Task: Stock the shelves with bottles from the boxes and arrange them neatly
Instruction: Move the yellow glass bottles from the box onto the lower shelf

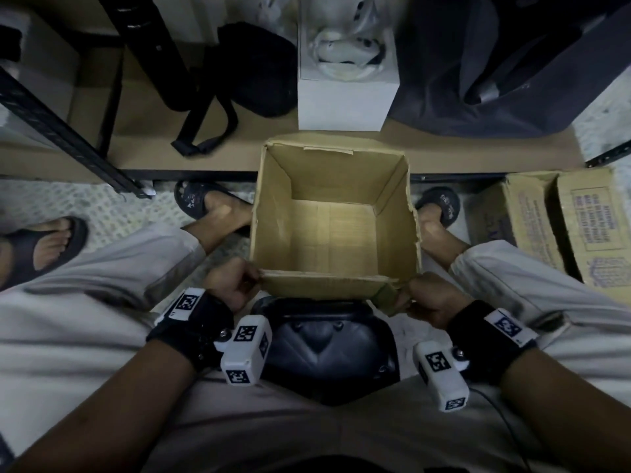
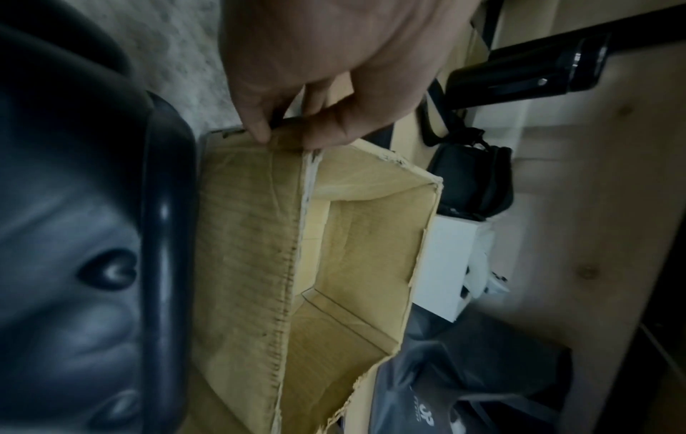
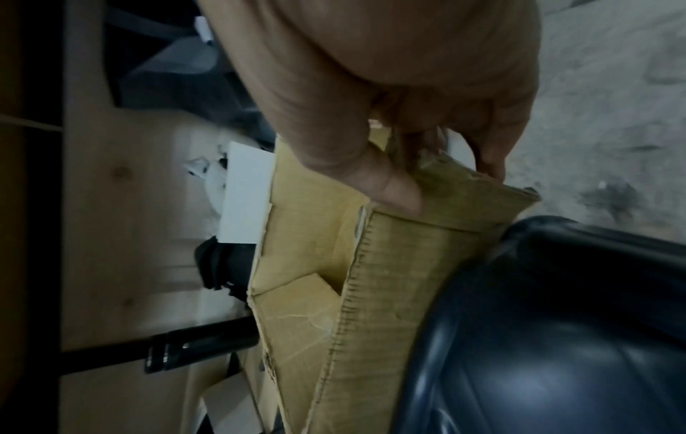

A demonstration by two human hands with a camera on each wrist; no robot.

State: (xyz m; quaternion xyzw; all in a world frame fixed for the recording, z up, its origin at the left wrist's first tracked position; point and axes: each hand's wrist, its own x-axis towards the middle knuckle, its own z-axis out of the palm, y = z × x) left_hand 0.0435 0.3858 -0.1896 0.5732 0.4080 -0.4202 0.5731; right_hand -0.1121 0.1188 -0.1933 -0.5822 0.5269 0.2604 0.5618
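Left hand (image 1: 229, 285) and right hand (image 1: 431, 298) forward, fingers (image 2: 260, 129) curled, pinching, wrists level

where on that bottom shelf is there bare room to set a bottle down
Bare board on the wooden bottom shelf lies between the black metal upright and the black strapped pouch. Right of that it is crowded: white box, then dark grey bag. The open cardboard box fronts the middle.

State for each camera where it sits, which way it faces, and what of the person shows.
Head: worn on the head, facing down into the empty cardboard box; forearms, knees, sandalled feet show.
Left wrist: faces along the left hand gripping the box's near corner.
Right wrist: faces along the right hand gripping the other near corner.
All three share the box.
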